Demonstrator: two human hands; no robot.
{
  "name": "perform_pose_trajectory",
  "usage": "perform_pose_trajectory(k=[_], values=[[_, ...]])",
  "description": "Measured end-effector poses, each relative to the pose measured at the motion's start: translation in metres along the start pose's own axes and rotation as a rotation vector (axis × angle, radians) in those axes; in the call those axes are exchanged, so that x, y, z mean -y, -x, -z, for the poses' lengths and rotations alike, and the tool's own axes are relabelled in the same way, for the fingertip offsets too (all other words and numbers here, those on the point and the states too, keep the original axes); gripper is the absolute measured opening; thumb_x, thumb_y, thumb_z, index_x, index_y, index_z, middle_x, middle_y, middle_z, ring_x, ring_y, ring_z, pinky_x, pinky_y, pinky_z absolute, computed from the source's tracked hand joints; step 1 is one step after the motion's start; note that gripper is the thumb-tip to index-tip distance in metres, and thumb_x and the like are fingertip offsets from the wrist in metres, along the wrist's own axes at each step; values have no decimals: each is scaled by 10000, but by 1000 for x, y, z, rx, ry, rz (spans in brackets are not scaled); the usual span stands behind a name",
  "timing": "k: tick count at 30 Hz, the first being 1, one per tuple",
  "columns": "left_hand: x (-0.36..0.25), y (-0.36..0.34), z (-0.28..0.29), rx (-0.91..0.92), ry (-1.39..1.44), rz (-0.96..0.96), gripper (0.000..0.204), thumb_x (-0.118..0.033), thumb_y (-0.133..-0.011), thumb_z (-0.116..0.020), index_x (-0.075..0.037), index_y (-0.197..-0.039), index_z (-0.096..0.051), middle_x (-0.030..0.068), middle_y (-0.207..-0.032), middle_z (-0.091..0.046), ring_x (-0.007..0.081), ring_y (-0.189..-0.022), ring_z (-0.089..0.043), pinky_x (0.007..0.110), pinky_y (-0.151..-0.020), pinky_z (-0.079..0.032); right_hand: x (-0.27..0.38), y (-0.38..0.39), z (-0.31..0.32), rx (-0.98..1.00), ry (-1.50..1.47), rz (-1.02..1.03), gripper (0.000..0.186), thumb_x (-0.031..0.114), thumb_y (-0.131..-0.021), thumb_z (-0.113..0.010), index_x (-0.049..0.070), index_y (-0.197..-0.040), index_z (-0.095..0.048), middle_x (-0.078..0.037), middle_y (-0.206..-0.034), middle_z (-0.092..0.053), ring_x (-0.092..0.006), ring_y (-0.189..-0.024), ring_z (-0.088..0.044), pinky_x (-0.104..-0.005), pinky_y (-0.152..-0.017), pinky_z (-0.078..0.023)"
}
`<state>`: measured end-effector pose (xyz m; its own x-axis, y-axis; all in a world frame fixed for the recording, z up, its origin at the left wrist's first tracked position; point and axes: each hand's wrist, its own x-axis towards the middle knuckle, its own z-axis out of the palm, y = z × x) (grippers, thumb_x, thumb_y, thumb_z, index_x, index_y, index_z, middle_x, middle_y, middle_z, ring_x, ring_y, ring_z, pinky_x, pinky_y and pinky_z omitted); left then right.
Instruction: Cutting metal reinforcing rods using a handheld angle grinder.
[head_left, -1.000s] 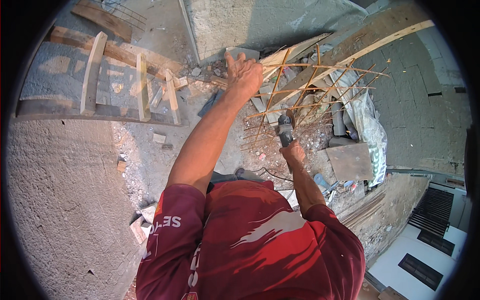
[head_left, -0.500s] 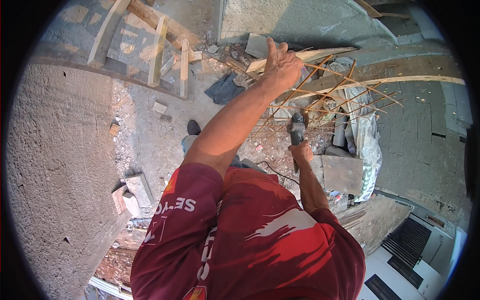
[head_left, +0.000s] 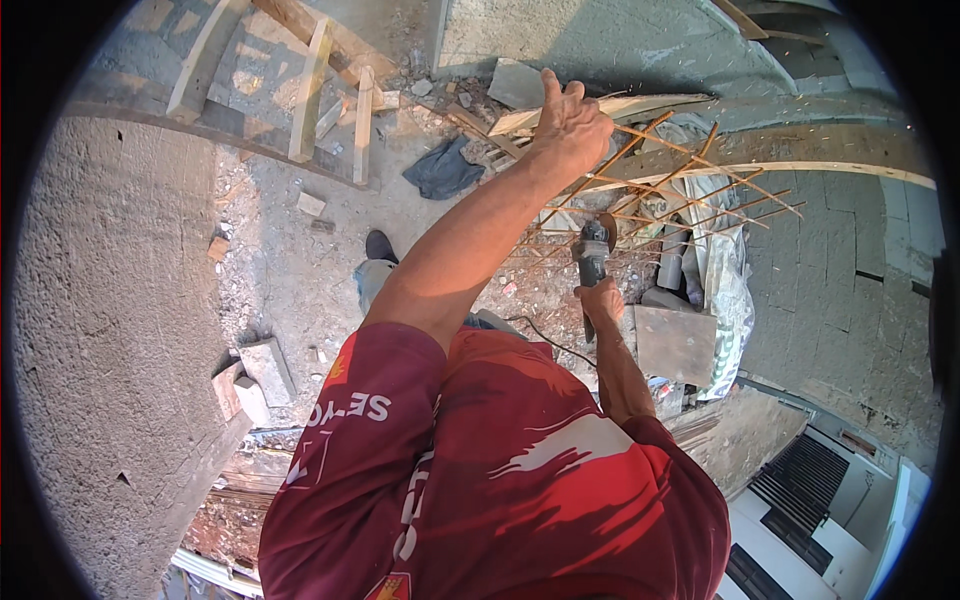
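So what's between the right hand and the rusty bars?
The grinder, held in the right hand, its disc toward the rusty bars; the head view shows it.

Bright daylight, patchy shadows, fisheye curvature toward the dark rim.

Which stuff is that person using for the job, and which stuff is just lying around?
In use:
angle grinder, held in the right hand
rusty metal mesh, with the left hand at its edge
dark cord, probably the grinder's

Seemingly just lying about:
dark cloth
pale block
flat board
pale plastic sheet
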<state>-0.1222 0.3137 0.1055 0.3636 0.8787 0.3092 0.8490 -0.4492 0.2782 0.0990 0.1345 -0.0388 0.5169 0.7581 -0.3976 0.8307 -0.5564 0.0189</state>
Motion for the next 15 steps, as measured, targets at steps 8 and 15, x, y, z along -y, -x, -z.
perform_pose_trajectory(k=[8,15], values=[[0,2,3,12,-12,5,229,-114,-865,-516,-75,-765,-718,82,-789,-662,295,-989,-540,676,-994,-209,1,-1,-2,21,9,-9,553,344,-595,-765,5,-1010,-630,-208,-984,-675,-341,-945,-655,-417,-819,-501],[-1,1,-1,14,1,7,229,-123,-872,-520,-66,-774,-718,92,-807,-668,308,-1021,-548,686,-1001,-202,1,-1,-9,1,18,-19,550,342,-592,-771,17,-1013,-632,-185,-985,-679,-333,-943,-656,-415,-816,-500]])
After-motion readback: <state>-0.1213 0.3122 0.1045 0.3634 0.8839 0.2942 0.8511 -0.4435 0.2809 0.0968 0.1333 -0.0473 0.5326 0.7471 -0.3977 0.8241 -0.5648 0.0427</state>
